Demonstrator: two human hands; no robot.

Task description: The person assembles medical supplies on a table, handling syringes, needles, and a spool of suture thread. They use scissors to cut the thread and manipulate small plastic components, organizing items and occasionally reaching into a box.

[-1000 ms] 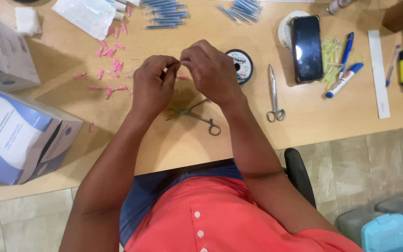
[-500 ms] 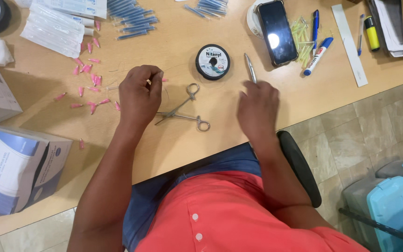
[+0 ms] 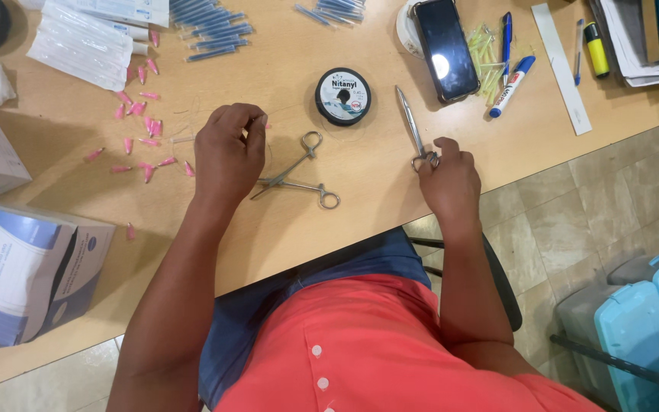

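My left hand [image 3: 228,149] rests on the wooden table [image 3: 360,198] with its fingers pinched on a small pink needle cap and a thin thread. My right hand [image 3: 447,174] grips the ring handles of silver scissors [image 3: 412,126], whose blades point away from me. Metal forceps [image 3: 299,174] lie open on the table between my two hands. A round black spool of thread [image 3: 343,96] sits just beyond the forceps.
Several pink caps [image 3: 140,130] are scattered at the left, beside blue-capped needles [image 3: 211,30] and sealed packets [image 3: 81,47]. Cardboard boxes [image 3: 20,267] stand at the left edge. A phone [image 3: 445,47], markers [image 3: 511,75] and papers lie at the back right. A blue case [image 3: 646,320] sits on the floor.
My hands, joined a second ago, have parted. My right hand reached right and took hold of the scissors. My left hand stays pinched on the small piece.
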